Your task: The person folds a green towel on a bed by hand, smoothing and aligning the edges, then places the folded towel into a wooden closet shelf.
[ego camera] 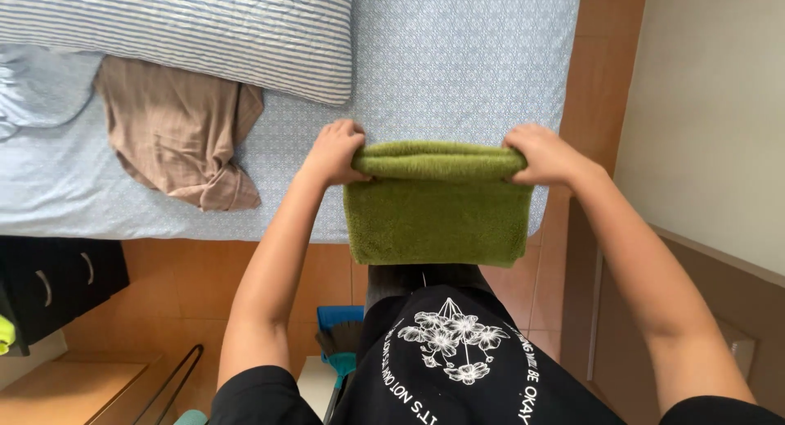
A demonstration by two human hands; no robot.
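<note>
Fingers (pixel 356 157) of both hands curled tight on a folded green towel (pixel 437 204), top corners pinched.

Towel is held at centre over the bed (pixel 458 73) edge: left hand (pixel 337 151) at 9 o'clock, right hand (pixel 544 155) at 3 o'clock. Brown garment (pixel 176 130) lies at 10 o'clock; striped pillow (pixel 188 28) at 11.

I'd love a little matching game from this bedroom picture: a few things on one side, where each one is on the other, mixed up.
Things:
1. green towel
2. brown garment
3. striped pillow
4. dark drawer unit

Places or states:
A. crumpled on the blue sheet, just below the pillow
B. on the floor beside the bed, at the picture's left edge
C. folded, held at its top corners by the left hand and right hand
D. lying across the top left of the bed

Pairs: 1-C, 2-A, 3-D, 4-B
</note>
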